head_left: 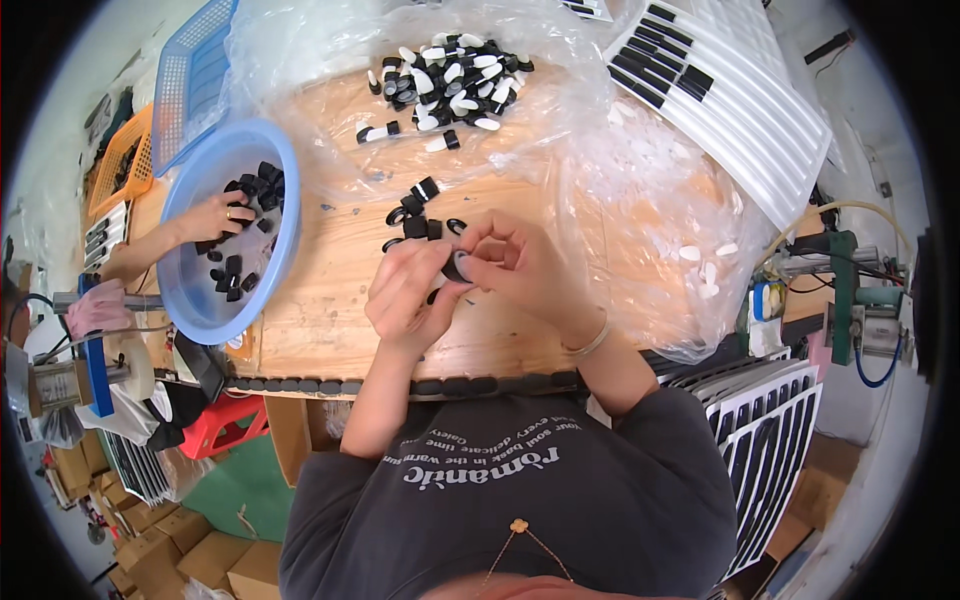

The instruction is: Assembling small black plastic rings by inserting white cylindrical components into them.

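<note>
My left hand (405, 295) and my right hand (510, 260) meet above the wooden table (330, 300). Between their fingertips is a small black round cap (457, 267) with a greyish inner face; both hands pinch it, and the fingers partly cover it. Just beyond my hands lie several loose black caps (415, 228) and a black ring (456, 226). Farther back, on clear plastic sheeting, is a pile of black caps with white oval pieces (450, 80).
At the left, another person's hand (225, 217), wearing a ring, reaches into a blue basin (290, 215) holding black caps. Blue (190, 90) and orange (105, 180) baskets stand behind. White ribbed trays (740, 120) with black pieces lie back right. White pieces (705, 270) lie on plastic at right.
</note>
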`<state>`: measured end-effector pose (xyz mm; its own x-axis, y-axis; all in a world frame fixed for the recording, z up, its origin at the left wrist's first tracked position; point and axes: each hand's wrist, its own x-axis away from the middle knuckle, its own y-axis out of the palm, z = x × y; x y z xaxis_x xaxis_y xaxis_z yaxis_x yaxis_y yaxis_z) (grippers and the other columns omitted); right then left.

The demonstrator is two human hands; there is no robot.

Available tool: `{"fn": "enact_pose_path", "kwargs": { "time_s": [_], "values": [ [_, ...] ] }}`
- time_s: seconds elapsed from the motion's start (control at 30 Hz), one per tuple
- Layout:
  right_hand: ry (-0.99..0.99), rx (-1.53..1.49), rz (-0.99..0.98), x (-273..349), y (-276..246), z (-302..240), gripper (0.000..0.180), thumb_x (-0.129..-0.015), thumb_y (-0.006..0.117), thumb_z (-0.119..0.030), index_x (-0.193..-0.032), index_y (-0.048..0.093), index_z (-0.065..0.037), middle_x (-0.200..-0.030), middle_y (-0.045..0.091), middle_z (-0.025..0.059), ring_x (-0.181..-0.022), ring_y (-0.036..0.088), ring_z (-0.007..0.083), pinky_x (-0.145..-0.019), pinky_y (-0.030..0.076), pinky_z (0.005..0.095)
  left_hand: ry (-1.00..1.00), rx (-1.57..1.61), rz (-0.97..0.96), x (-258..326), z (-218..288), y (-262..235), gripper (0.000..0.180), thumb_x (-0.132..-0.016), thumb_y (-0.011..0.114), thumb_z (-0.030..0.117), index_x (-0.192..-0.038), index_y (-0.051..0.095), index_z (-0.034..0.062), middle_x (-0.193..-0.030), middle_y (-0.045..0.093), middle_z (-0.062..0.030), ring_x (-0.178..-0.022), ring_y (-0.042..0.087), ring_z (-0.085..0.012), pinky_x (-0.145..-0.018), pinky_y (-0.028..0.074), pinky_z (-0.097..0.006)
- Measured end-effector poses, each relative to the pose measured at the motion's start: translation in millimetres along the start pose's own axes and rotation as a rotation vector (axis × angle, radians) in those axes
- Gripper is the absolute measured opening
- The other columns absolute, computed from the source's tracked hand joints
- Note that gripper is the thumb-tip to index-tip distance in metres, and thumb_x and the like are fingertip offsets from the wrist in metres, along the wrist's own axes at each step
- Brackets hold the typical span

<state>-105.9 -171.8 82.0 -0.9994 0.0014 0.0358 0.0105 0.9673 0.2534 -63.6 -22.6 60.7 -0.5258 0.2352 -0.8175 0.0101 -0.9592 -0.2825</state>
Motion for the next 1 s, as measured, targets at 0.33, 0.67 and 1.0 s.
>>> {"fn": "enact_pose_path", "kwargs": {
  "time_s": [0.33,0.67,1.0],
  "values": [
    [0.188,-0.157,-0.277,-16.6,-12.8,-4.2,0.026,-0.087,0.06,-0.002,-0.112,0.053,-0.003,-0.094,0.061,0.0024,-0.073,0.057,0.0058,-0.06,0.046,0.0182,0.028,-0.024,-0.12,-8.0,-1.2,-7.9,0.049,-0.057,0.081,0.001,-0.103,0.064,-0.0035,-0.086,0.067,-0.0136,-0.077,0.062,-0.0279,-0.068,0.05,-0.032],
    [-0.099,-0.109,0.055,-8.0,-21.0,13.9,0.029,-0.087,0.062,0.001,-0.116,0.06,0.003,-0.097,0.066,0.0067,-0.081,0.064,0.0113,-0.069,0.054,0.0236,-0.643,0.343,-0.036,-7.3,2.6,6.8,0.024,-0.076,0.072,0.0,-0.099,0.065,-0.0014,-0.085,0.067,-0.0082,-0.077,0.06,-0.0142,-0.065,0.048,-0.026],
    [0.058,0.069,-0.01,4.8,-21.8,-1.0,0.027,-0.086,0.064,-0.001,-0.112,0.062,0.003,-0.089,0.067,0.0072,-0.069,0.062,0.0094,-0.062,0.051,0.0217,-0.94,0.558,-0.203,7.6,-12.0,-20.5,0.012,-0.092,0.06,0.01,-0.087,0.065,0.0,-0.065,0.054,0.0048,-0.057,0.043,-0.0016,-0.051,0.032,-0.017]
  ]
}}
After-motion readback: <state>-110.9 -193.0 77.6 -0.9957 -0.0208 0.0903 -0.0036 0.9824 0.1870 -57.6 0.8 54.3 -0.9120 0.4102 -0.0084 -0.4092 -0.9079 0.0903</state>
